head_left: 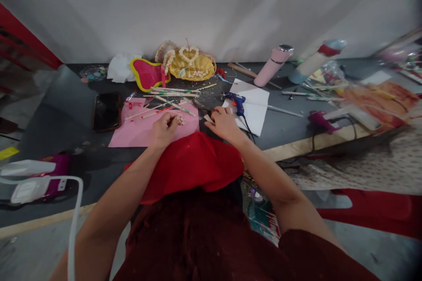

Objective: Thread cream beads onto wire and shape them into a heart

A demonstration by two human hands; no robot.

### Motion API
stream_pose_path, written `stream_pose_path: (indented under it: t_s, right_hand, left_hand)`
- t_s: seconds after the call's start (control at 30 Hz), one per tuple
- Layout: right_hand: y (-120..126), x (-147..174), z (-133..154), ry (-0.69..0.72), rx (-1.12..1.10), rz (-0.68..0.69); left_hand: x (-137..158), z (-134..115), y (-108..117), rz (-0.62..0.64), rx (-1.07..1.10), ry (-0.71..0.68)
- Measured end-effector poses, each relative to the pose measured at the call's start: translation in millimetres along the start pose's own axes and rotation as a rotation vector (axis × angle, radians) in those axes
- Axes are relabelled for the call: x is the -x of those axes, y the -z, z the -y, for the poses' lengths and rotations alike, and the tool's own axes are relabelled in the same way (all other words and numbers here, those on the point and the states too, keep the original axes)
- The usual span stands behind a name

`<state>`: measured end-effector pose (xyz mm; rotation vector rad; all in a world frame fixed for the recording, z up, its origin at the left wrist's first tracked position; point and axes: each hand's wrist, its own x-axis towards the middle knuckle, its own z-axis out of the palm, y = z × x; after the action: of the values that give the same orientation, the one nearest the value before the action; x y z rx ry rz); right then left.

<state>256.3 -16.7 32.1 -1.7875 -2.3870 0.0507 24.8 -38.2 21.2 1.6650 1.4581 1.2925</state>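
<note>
My left hand (165, 129) is above the pink sheet (127, 134), its fingers pinched on a small cluster of cream beads (181, 119). To its right, my right hand (224, 124) rests low over the table by the white paper (260, 116). A small pale strip (208, 118) shows between its thumb and forefinger; its exact kind is unclear. Just beyond that hand a blue glue gun (236, 100) lies on the paper, its cord running toward me. Several thin paper-wrapped sticks (174, 92) lie across the pink sheet's far side. A red cloth (194, 162) covers my lap.
A yellow basket (211, 63) holding beaded pieces stands by the wall, beside a pink, yellow-rimmed tray (150, 74). At left are a phone (107, 112) and a purple device (61, 175) with a white cable. A pink bottle (273, 66) and another bottle (316, 61) stand at right.
</note>
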Motion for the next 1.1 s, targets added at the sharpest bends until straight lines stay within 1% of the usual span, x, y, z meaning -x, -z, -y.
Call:
stream_pose_path:
  t_s: [0.1, 0.17, 0.2, 0.27, 0.33, 0.4, 0.43, 0.47, 0.5, 0.53, 0.6, 0.63, 0.7, 0.73, 0.8, 0.93, 1.1]
  right_hand:
    - [2, -5, -2, 0.032, -0.033, -0.005]
    - [8, -6, -5, 0.017, -0.138, -0.053]
    - [12, -6, -7, -0.013, -0.231, -0.083]
    - [22, -4, -8, -0.098, -0.515, -0.097]
    - [30, 0, -5, -0.157, -0.876, -0.007]
    - [34, 2, 4, -0.145, -1.176, 0.118]
    - [35, 3, 9, -0.123, -1.254, 0.146]
    - [34, 3, 14, -0.094, -1.272, 0.149]
    - [33, 3, 18, -0.062, -1.228, 0.126]
    - [31, 3, 22, -0.026, -1.129, 0.086]
    - [27, 3, 27, 0.041, -0.819, -0.001]
    - [25, 4, 28, 0.069, -0.647, -0.023]
    - [22, 7, 31, 0.103, -0.372, -0.008]
    - [20, 9, 32, 0.112, -0.288, 0.017]
    - [17, 12, 36, 0.132, -0.206, 0.062]
    - [12, 11, 44, 0.168, -0.167, 0.078]
    - [6, 8, 49, 0.191, -0.14, 0.075]
  left_hand:
    - [0, -1, 1, -0.011, 0.012, 0.008]
    - [-1, -3, 2, -0.017, 0.014, 0.015]
    - [-1, -4, 3, -0.02, 0.011, 0.019]
    - [-1, -5, 3, -0.016, 0.017, 0.024]
    - [-1, -7, 4, -0.009, 0.036, 0.025]
    - [-2, -8, 5, -0.029, 0.048, 0.044]
    - [-2, -8, 5, -0.047, 0.052, 0.058]
    - [-2, -8, 6, -0.07, 0.057, 0.072]
    - [-3, -8, 7, -0.088, 0.066, 0.083]
    - [-4, -8, 8, -0.107, 0.079, 0.091]
    - [-5, -8, 10, -0.138, 0.11, 0.095]
    - [-5, -7, 11, -0.153, 0.129, 0.094]
    - [-6, -5, 13, -0.17, 0.165, 0.085]
    - [-6, -4, 14, -0.177, 0.182, 0.079]
    - [-6, -1, 14, -0.193, 0.212, 0.066]
    - [-6, 3, 13, -0.222, 0.261, 0.065]
    - [-7, 2, 13, -0.189, 0.226, 0.072]
